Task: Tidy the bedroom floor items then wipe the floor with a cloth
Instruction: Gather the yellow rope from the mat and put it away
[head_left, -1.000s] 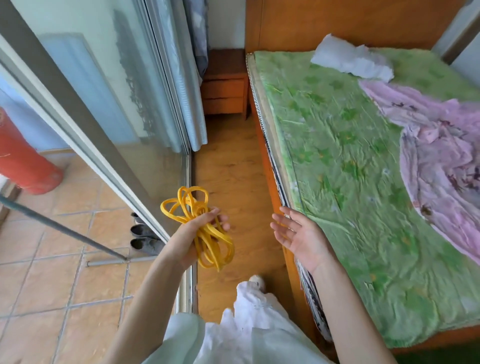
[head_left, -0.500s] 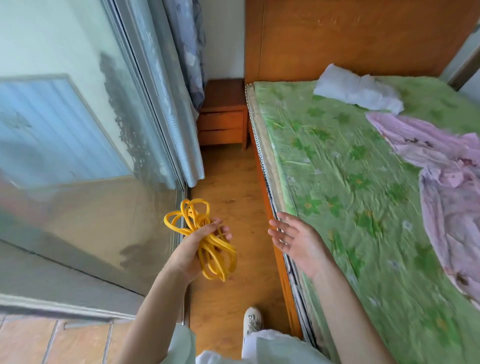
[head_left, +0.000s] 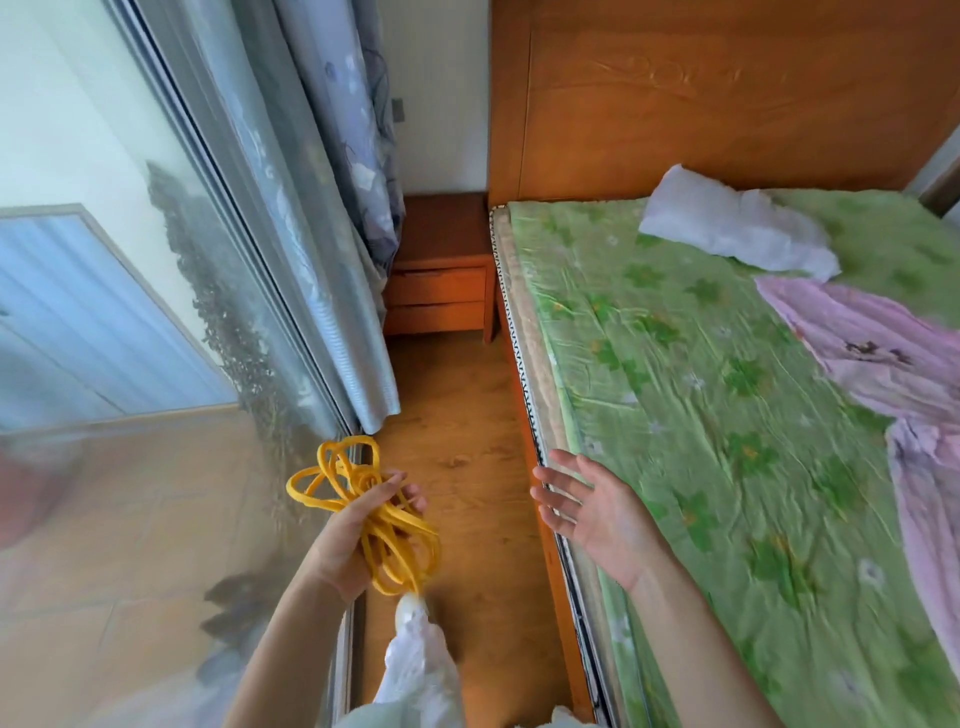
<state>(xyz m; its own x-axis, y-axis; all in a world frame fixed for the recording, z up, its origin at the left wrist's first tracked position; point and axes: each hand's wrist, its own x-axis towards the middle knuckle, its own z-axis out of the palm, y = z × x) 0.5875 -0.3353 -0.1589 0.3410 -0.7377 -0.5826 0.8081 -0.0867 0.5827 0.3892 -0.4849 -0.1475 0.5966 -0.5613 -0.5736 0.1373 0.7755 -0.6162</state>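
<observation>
Down between the bed and the glass door, the left hand (head_left: 358, 535) grips a bundle of yellow cord (head_left: 363, 514) — its fingers curl round the middle of the tangle, with loops sticking up above the thumb side and more loops hanging below the palm. The cord is held in the air over the wooden floor (head_left: 467, 447), close to the door's lower frame. The right hand (head_left: 597, 512) holds nothing; its fingers are spread and nearly straight, palm turned inward, hovering over the near edge of the bed (head_left: 727, 415). A green floral sheet (head_left: 675, 364) covers the mattress, and a crumpled pink cloth (head_left: 883, 353) lies across its right side, with a pale white piece of fabric (head_left: 727, 228) near the wooden headboard (head_left: 701, 93). At the head of the narrow floor strip stands a small wooden nightstand (head_left: 441, 280) with two drawer fronts, wedged between the bed and the wall. A blue-grey patterned curtain (head_left: 332, 208) hangs beside the sliding glass door (head_left: 130, 312) on the left — the glass carries reflections. At the bottom edge, a white-clad leg (head_left: 421, 670) shows between the two forearms, just under the hanging loops of cord.
</observation>
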